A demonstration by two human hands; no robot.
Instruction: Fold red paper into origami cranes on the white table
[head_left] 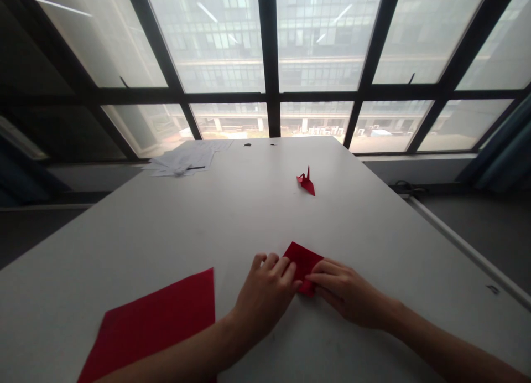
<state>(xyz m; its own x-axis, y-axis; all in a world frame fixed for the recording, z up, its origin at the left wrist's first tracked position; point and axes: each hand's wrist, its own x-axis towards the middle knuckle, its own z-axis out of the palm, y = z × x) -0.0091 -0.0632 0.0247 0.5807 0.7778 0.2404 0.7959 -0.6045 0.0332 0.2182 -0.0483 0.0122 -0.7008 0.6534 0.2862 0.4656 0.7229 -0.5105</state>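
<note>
A small folded piece of red paper [302,257] lies on the white table between my hands, one corner pointing away from me. My left hand [267,286] has its fingers curled over the paper's left edge. On the other side, my right hand [346,289] pinches the lower right part of the paper with thumb and fingers. The near corner sits between both hands and is partly covered by them. Farther back stands a red origami crane [306,182]. A large red sheet [161,322] lies flat at the left, partly beneath my left forearm.
Loose white papers [178,159] with a dark pen [196,167] on them are spread at the table's far left. Two small dark items lie near the far edge of the table [257,206]. Tall windows [319,40] rise behind it, and blue curtains [504,145] hang at the sides.
</note>
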